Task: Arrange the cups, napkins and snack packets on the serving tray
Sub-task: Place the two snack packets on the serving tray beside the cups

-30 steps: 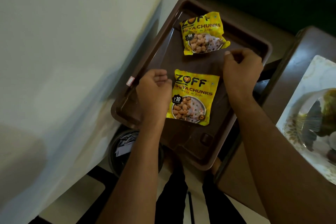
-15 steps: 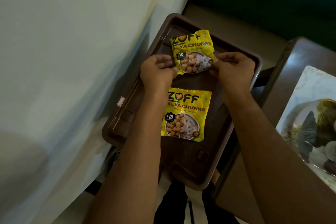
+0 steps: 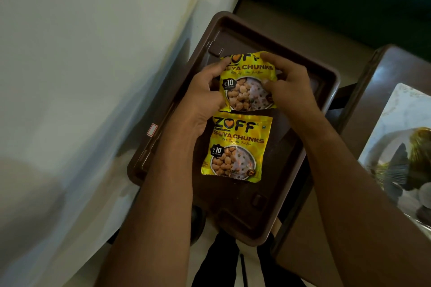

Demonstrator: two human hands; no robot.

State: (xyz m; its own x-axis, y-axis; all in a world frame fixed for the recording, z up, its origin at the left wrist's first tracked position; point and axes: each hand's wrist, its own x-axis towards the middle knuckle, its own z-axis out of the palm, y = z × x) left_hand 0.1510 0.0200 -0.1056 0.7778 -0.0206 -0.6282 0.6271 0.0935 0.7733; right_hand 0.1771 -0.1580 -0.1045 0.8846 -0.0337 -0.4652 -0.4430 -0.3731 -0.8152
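Note:
A dark brown serving tray (image 3: 324, 81) holds two yellow soya-chunk snack packets. The far packet (image 3: 248, 84) is gripped at both sides: my left hand (image 3: 201, 100) holds its left edge and my right hand (image 3: 290, 84) pinches its right edge and top. It sits straight, directly above the near packet (image 3: 235, 149), which lies flat in the tray's middle and is touched by neither hand. No cups or napkins show.
A white cloth-covered surface (image 3: 81, 77) fills the left. A dark wooden table (image 3: 396, 63) at the right carries a patterned plate (image 3: 405, 147). Below the tray a dark round bin (image 3: 197, 221) and the floor show.
Both hands went from the near packet to the far one and took hold of it. The far packet was pulled nearer and turned straight, so it now lines up just above the near packet.

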